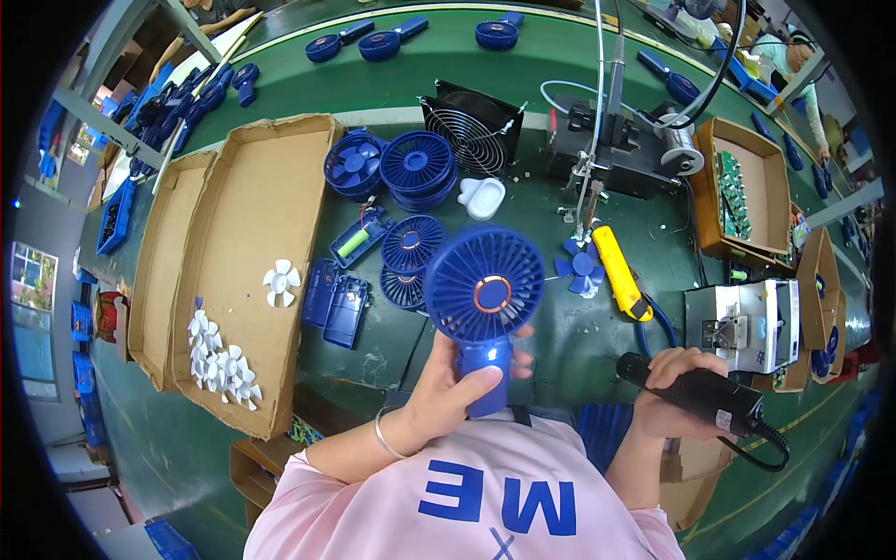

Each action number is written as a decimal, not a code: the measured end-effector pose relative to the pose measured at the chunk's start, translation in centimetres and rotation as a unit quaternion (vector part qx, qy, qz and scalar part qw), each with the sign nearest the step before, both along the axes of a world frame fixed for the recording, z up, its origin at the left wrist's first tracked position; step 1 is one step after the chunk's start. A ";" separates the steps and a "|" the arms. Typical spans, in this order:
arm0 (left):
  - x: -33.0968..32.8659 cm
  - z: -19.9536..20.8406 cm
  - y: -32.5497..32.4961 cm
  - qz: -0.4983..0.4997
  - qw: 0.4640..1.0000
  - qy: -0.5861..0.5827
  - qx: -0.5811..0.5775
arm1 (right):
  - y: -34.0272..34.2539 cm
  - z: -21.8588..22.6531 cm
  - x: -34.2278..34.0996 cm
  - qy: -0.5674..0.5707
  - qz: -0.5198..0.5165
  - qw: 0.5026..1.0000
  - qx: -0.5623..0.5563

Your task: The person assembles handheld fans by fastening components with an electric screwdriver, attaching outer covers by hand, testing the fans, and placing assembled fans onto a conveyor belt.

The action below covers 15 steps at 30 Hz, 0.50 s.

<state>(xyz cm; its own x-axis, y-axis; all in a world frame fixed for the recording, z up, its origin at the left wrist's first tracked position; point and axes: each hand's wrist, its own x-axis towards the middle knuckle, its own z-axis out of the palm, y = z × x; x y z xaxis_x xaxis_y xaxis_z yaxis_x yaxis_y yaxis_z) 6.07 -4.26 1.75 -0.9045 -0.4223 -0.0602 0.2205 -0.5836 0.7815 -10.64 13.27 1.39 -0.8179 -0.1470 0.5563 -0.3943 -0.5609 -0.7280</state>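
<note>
In front of my chest, my left hand (457, 373) is closed round the handle of a blue handheld fan (485, 280). Its round grille faces up, with a copper-coloured ring at the centre. To the right, my right hand (686, 373) grips a black electric screwdriver (705, 397), whose cord curls off its right end. The screwdriver's other end points left toward the fan, well apart from it. Beyond the fan lie round blue grilles (413, 241) and a stack of blue fan housings (417, 168). Next to them are an open handle shell with a green battery (355, 243) and empty blue handle shells (336, 303).
A cardboard tray (252, 187) at left holds white fan blades (224, 364). At right are a yellow-handled tool (616, 271), a blue fan blade (581, 268), a white machine (747, 322) and a box of circuit boards (733, 196). A black cooling fan (471, 129) and a solder-wire stand (616, 154) stand behind; finished-looking fans (380, 45) lie on the green belt.
</note>
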 end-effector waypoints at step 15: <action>0.0 -0.1 -0.1 -0.052 0.999 0.008 0.005 | 0.2 -0.1 -0.1 0.006 -0.019 1.000 -0.003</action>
<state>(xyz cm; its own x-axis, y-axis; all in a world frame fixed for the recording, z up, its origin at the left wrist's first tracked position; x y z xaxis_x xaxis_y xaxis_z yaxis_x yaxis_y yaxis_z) 6.04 -4.33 1.65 -0.9441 -0.3260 -0.0490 0.1714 -0.6122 0.7719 -10.75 13.47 1.31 -0.8159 -0.1135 0.5669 -0.4238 -0.5496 -0.7200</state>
